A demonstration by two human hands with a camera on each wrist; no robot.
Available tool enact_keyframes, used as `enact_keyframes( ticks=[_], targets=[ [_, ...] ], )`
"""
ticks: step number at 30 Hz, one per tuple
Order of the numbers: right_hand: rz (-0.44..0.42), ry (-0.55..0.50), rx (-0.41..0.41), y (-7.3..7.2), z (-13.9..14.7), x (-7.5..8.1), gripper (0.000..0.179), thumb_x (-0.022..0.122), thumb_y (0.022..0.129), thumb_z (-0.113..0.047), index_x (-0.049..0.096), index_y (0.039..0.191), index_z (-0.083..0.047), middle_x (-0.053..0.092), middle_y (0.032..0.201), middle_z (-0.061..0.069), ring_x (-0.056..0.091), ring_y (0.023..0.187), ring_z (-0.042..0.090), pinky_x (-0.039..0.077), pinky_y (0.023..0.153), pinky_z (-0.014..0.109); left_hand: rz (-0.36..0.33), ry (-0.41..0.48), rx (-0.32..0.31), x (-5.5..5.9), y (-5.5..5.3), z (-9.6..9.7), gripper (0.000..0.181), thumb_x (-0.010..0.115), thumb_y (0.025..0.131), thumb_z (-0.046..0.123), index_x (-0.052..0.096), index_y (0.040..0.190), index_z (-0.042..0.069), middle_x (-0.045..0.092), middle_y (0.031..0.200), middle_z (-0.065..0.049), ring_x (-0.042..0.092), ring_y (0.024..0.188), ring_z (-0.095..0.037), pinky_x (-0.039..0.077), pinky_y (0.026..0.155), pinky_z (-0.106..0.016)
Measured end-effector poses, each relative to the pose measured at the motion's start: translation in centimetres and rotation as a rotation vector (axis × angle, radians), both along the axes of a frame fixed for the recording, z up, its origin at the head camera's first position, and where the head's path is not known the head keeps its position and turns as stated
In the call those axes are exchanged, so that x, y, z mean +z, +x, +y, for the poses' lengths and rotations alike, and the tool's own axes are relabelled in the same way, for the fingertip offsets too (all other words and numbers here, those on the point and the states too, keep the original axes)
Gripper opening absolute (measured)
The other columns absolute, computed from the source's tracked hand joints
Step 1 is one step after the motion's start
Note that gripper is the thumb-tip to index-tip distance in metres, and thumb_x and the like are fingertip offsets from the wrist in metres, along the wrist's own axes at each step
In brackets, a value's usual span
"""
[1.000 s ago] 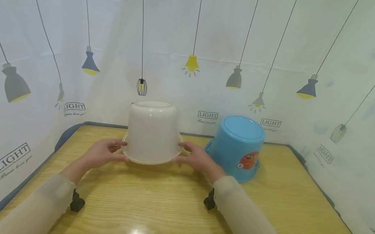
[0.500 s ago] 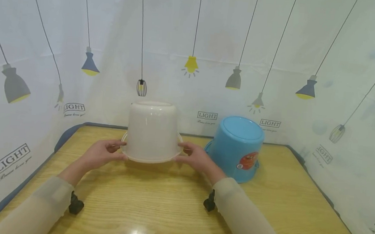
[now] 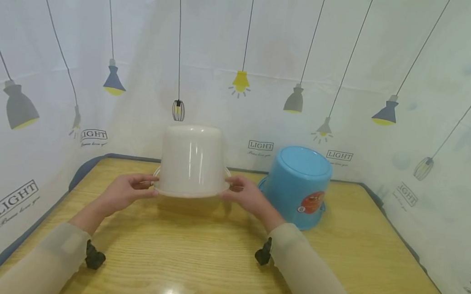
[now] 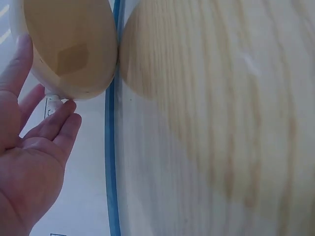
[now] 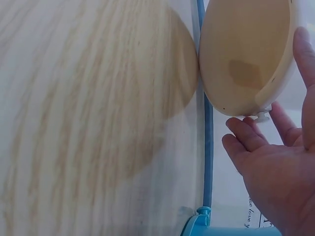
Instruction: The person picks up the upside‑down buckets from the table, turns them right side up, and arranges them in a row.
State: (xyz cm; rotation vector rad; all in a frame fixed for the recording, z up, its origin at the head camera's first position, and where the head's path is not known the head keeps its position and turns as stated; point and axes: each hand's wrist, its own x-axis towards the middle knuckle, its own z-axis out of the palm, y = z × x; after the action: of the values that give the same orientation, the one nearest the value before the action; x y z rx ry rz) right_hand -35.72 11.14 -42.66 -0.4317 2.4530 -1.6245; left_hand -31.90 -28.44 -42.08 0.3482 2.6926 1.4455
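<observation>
An upside-down white bucket (image 3: 191,162) is at the back of the table, its base tipped away and the near rim raised. My left hand (image 3: 123,194) holds the rim on the left, thumb in front and fingers at the side. On the opposite side my right hand (image 3: 248,198) holds the rim the same way. Both wrist views look into the hollow inside of the bucket (image 4: 69,49), with thumb at the near edge and fingers by the handle lug (image 5: 262,117). The far part of the rim is hidden in the head view.
Right of my right hand, a blue bucket (image 3: 298,183) with a red label stands upside down on the wooden table (image 3: 195,253). A white curtain (image 3: 214,40) printed with lamps hangs behind the table's dark blue back edge and along both sides.
The near rim of the white bucket has risen and its base has tipped backward, so its underside no longer shows. Both hands keep their hold; the blue bucket has stayed put.
</observation>
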Motion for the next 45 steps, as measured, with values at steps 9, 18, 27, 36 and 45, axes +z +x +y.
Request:
enact_keyframes(
  ticks=[9, 18, 27, 36, 45],
  targets=[
    [-0.01, -0.013, -0.039, 0.1, 0.0, 0.3, 0.07, 0.086, 0.09, -0.059, 0.066, 0.147, -0.022, 0.067, 0.151, 0.009, 0.059, 0.145, 0.034, 0.049, 0.123, 0.06, 0.043, 0.077, 0.071, 0.2, 0.4, 0.4, 0.06, 0.08, 0.103, 0.04, 0.063, 0.155, 0.015, 0.063, 0.156, -0.013, 0.062, 0.144, -0.039, 0.043, 0.127, -0.062],
    [0.014, -0.054, -0.045, 0.7, -0.2, 0.9, 0.064, 0.076, 0.098, -0.061, 0.064, 0.151, -0.027, 0.063, 0.157, 0.01, 0.057, 0.149, 0.037, 0.043, 0.127, 0.064, 0.108, 0.17, 0.17, 1.2, 1.0, 1.2, 0.053, 0.081, 0.102, 0.038, 0.07, 0.147, 0.012, 0.06, 0.158, -0.003, 0.068, 0.126, 0.005, 0.049, 0.123, -0.04],
    [0.079, -0.147, -0.109, 0.9, -0.4, 1.5, 0.045, 0.079, 0.102, -0.037, 0.07, 0.145, -0.025, 0.074, 0.144, 0.01, 0.066, 0.139, 0.035, 0.048, 0.123, 0.061, 0.127, 0.15, 0.234, 2.4, 1.3, 1.6, 0.055, 0.081, 0.101, 0.047, 0.073, 0.143, 0.014, 0.075, 0.139, -0.008, 0.074, 0.124, -0.009, 0.052, 0.12, -0.05],
    [0.19, -0.131, -0.195, 0.8, -0.7, 2.1, 0.035, 0.081, 0.101, -0.018, 0.077, 0.135, -0.013, 0.08, 0.131, 0.014, 0.073, 0.129, 0.036, 0.055, 0.116, 0.058, 0.174, 0.09, 0.245, 3.6, 1.3, 2.2, 0.051, 0.079, 0.103, 0.043, 0.073, 0.143, 0.013, 0.074, 0.139, -0.012, 0.071, 0.134, -0.028, 0.058, 0.112, -0.038],
    [0.206, -0.069, -0.188, 0.9, -0.7, 2.8, 0.037, 0.078, 0.102, -0.017, 0.076, 0.139, -0.018, 0.082, 0.129, 0.011, 0.076, 0.126, 0.033, 0.056, 0.118, 0.056, 0.233, 0.051, 0.228, 5.1, 1.6, 2.7, 0.044, 0.076, 0.106, 0.028, 0.07, 0.145, 0.008, 0.074, 0.136, -0.017, 0.074, 0.128, -0.033, 0.052, 0.084, -0.004]
  ],
)
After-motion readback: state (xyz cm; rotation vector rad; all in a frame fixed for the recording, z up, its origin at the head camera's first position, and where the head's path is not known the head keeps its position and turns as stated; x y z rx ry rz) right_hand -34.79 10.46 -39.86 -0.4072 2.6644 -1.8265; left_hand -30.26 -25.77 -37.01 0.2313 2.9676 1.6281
